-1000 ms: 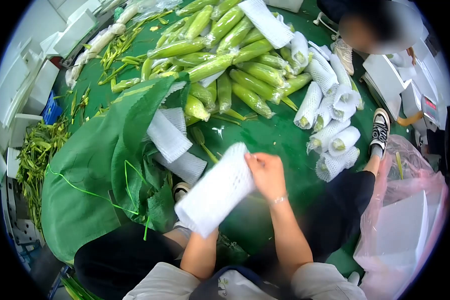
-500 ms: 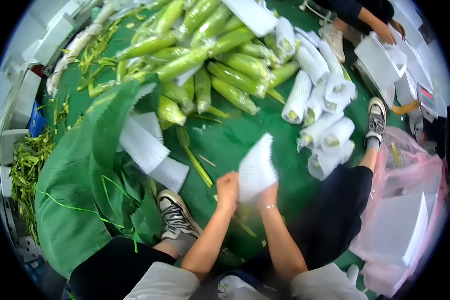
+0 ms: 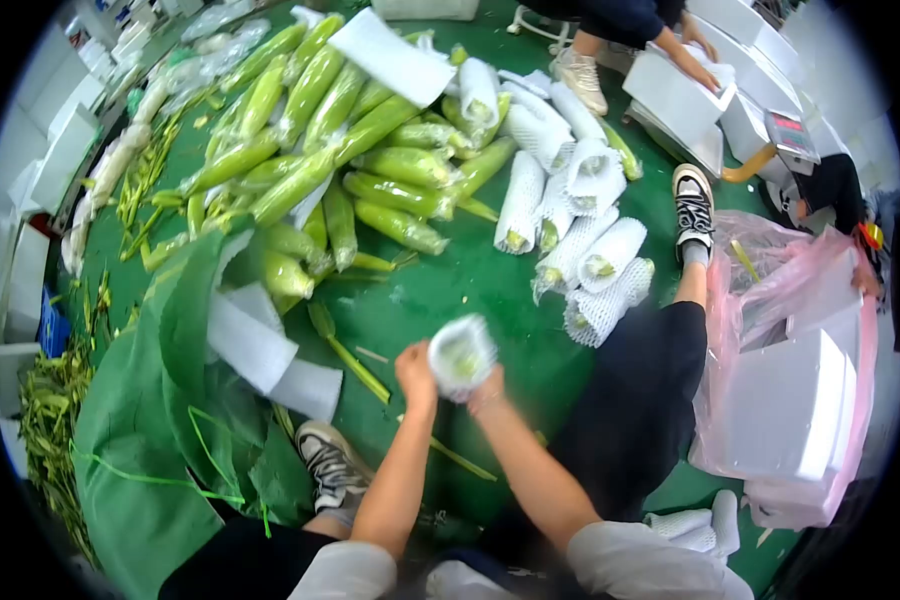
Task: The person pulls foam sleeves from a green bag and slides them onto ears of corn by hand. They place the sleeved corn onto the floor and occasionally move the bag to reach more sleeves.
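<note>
Between my hands is a white foam net sleeve (image 3: 462, 352), its round mouth turned up toward me; something pale green shows inside, too blurred to name. My left hand (image 3: 415, 373) is closed in a fist at the sleeve's left edge. Around the lower right side of it curl the fingers of my right hand (image 3: 485, 388), partly hidden. Ahead lies a heap of long green vegetables (image 3: 400, 190) wrapped in clear film. To their right, several vegetables in foam net sleeves (image 3: 520, 205) are piled. Flat foam sleeves (image 3: 255, 345) lie at the left.
A green sack (image 3: 130, 430) stands by my left foot. On the right are white foam boxes in a pink plastic bag (image 3: 715, 400). Another person's hands (image 3: 690, 60) are over a white box (image 3: 675, 100) near a scale (image 3: 792, 133). Leaf trimmings (image 3: 55, 420) lie far left.
The sleeve has tipped so that its open mouth faces me; before, its side showed. My hands stay close together around it. The whole view has shifted, with the floor items appearing farther left.
</note>
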Available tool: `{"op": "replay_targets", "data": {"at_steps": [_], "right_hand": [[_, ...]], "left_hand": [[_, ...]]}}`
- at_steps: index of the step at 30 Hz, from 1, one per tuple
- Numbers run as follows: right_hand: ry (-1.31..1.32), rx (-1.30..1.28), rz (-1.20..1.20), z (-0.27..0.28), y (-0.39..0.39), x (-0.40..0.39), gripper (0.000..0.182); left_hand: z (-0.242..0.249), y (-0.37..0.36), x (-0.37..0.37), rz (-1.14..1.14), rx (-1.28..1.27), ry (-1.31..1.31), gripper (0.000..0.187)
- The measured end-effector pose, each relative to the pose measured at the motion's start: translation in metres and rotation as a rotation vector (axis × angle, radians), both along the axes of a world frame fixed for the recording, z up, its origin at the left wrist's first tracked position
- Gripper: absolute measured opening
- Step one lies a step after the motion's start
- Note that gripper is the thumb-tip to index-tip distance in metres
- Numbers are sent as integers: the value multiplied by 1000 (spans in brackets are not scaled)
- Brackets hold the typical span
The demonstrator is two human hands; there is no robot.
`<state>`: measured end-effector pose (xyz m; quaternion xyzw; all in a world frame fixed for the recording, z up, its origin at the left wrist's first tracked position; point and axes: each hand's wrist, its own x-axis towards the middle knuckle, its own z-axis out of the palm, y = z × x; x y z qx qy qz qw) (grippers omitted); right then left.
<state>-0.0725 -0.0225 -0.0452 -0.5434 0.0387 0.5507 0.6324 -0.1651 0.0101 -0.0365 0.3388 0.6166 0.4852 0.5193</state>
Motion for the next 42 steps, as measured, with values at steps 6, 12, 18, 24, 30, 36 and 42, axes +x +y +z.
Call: {"op": "replay_targets", "data": {"at_steps": [6,12,18,24,30,36,42], "right_hand": [[157,273,189,125,118,142,33],[-582,557,201,185,155,64,24],[-569,88,1359,116,113,-183,52],[214,285,538,131,85,-127,32],[3,153,676,96,101,-5,25],[-719,532,451,64,166,41,10],[-336,221,353,36,239,66,24]], "left_hand": [[137,125,121,-180,96,317,30],[122,122,58,-227,113,-310,17],[12,33,-66,-87,-379,-297,12],[36,33,-107,65,-128,-842,36],[58,56,-21,-119,70,-608,35],[75,139,4,-279,-14,-687,19],[41,203,14,90,307,-120,24]]}}
